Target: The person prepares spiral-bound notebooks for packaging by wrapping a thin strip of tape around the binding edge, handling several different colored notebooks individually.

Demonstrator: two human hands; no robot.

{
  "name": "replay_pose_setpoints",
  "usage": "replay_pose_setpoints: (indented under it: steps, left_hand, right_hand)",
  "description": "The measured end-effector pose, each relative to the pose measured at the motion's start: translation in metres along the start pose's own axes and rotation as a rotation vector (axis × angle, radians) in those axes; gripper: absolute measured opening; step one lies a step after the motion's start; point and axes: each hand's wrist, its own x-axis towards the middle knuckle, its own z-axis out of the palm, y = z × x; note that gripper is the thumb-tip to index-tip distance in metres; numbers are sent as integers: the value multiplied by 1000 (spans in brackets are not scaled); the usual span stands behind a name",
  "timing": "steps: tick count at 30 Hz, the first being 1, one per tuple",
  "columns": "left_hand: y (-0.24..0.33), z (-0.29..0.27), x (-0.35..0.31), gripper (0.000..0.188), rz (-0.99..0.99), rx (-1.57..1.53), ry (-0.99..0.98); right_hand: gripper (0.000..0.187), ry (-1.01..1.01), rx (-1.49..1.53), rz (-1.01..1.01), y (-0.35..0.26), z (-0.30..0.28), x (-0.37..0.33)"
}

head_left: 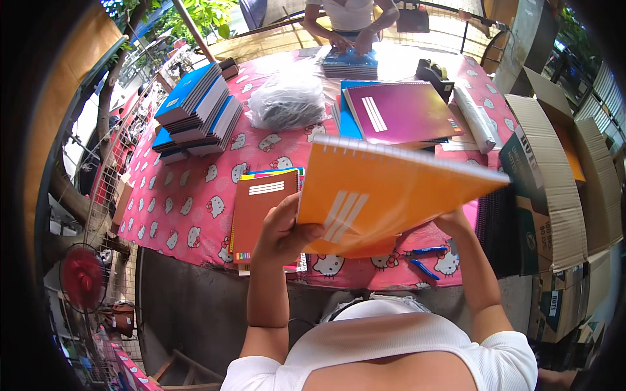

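Observation:
I hold an orange spiral notebook (pixel 385 195) tilted above the table, its wire binding along the upper edge and white lines on the cover. My left hand (pixel 285 228) grips its left side, thumb on the cover. My right hand (pixel 455 221) is under the right part of the notebook; its fingers are hidden. Beneath the notebook's lower edge, part of another orange cover (pixel 378 247) shows. A stack topped by a brown notebook (pixel 264 212) lies just left of my left hand. Two blue pens (pixel 425 269) rest near the table's front edge, by my right forearm.
Blue books (pixel 195 107) are piled at the far left of the pink table (pixel 176 208). Behind my notebook are a clear plastic bag (pixel 287 101), a purple notebook (pixel 407 111) and a tape dispenser (pixel 435 77). Cardboard boxes (pixel 554 189) stand right. Across, another person handles blue books (pixel 350 62).

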Motion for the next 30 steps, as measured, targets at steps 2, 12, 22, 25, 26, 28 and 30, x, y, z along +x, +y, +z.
replay_pose_setpoints:
  steps: [2, 12, 22, 25, 26, 28, 30]
  left_hand:
    - [-20, -12, -9, 38, -87, 118, 47]
    - [-32, 68, 3, 81, 52, 960, 279]
    - [-50, 96, 1, 37, -96, 889, -346]
    - [-60, 109, 4, 12, -5, 836, -151]
    - [-57, 112, 7, 12, 69, 909, -113]
    - [-47, 118, 7, 10, 97, 1047, -27]
    - [-55, 115, 1, 10, 85, 971, -27]
  right_hand:
    - [25, 55, 191, 222, -3, 1, -13]
    - [22, 116, -409, 176, 48, 67, -85]
    - [36, 336, -1302, 829, 94, -122, -33]
    - [34, 310, -1262, 1019, 131, -157, -37]
    - [34, 374, -1218, 1051, 130, -163, -33]
    - [31, 487, -1103, 941, 115, -159, -33]
    - [23, 642, -928, 609, 92, -150, -39]
